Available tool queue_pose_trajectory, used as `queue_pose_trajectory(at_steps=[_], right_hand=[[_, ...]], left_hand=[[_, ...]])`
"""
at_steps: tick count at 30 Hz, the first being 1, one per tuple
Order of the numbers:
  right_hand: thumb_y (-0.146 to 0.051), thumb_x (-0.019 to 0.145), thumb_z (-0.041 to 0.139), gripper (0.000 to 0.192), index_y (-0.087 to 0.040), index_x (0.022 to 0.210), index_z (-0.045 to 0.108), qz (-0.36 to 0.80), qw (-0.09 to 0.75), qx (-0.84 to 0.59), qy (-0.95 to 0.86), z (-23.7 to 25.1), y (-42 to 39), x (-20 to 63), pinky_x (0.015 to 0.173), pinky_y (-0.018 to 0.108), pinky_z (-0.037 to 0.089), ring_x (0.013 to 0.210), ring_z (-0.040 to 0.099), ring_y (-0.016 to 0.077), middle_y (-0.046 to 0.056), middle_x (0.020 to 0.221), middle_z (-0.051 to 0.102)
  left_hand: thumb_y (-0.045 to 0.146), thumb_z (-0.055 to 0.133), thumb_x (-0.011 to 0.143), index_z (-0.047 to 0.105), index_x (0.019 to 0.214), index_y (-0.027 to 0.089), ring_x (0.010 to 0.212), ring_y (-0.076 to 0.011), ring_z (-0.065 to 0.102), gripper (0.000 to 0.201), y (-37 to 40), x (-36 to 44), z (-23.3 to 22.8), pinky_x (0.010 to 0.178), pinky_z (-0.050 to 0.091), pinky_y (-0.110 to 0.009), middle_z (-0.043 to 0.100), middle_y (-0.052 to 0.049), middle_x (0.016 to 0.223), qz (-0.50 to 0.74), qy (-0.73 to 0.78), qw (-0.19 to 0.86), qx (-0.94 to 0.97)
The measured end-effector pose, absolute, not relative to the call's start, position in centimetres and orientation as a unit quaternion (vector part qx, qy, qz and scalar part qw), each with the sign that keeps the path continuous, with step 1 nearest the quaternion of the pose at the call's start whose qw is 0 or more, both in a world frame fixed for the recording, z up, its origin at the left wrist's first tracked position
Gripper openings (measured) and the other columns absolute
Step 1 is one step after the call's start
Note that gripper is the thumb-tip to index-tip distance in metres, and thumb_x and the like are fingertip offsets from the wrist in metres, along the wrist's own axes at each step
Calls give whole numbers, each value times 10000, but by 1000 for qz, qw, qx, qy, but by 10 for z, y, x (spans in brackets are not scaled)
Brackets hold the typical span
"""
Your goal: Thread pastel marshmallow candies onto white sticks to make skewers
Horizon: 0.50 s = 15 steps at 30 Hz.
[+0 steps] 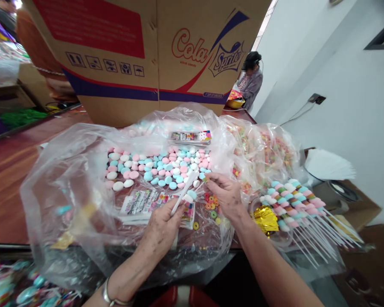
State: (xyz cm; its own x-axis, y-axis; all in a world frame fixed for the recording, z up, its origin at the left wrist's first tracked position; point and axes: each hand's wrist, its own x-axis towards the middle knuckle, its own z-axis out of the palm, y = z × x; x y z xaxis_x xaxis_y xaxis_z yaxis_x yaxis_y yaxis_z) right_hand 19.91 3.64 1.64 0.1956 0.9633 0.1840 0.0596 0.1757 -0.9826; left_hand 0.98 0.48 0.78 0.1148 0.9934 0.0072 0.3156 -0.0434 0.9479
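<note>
My left hand [166,224] is closed around a slim white stick [184,192] that slants up to the right. With thumb and finger pinched, my right hand [225,194] holds a small greenish candy [205,179] close to the stick's upper end. Ring candies [211,200] in red, orange, yellow and green lie beside and partly under the right hand. Beyond both hands spread pink, white and blue marshmallows [161,166] on clear plastic. Printed labels [144,202] lie in a pile by the left hand, partly covered by it.
A large cardboard box [115,89] stands at the back. Clear bags of ring candies [265,147] sit to the right. Finished marshmallow skewers [294,200] are stacked near gold foil ties [265,219]. Another person [251,81] works behind. More printed labels [192,137] lie beyond the marshmallows.
</note>
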Motion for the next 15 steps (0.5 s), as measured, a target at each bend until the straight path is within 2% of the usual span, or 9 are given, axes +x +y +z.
queue_pose_trajectory(at_steps=[4,7,11,15], right_hand=[[-228,885,540,276,-228,1085,730,175,494,-532,-665,16,33,201,889,346,530,959,678,207,59,1021,741],[-211,936,453,341,-192,1180,691,83,421,-524,-736,14,27,195,887,354,539,958,683,223,104,1011,739],[-206,961,403,383,-152,1253,646,47,359,-463,-809,14,17,185,932,383,521,1019,667,244,143,1077,724],[-241,980,401,396,-229,1343,557,103,385,-500,-769,20,26,190,878,320,536,962,679,194,77,1087,727]], left_hand=[[382,584,811,729,804,189,455,-132,427,242,4,12,7,484,356,-230,467,63,444,406,540,461,575],[389,590,806,720,826,174,460,-131,424,252,4,15,1,472,351,-230,463,60,458,417,534,481,556],[378,601,808,701,799,175,472,-127,417,227,5,15,-9,468,346,-231,474,52,491,429,534,480,548],[426,632,790,685,813,179,463,-121,421,254,5,8,-8,441,320,-221,496,52,516,450,560,487,497]])
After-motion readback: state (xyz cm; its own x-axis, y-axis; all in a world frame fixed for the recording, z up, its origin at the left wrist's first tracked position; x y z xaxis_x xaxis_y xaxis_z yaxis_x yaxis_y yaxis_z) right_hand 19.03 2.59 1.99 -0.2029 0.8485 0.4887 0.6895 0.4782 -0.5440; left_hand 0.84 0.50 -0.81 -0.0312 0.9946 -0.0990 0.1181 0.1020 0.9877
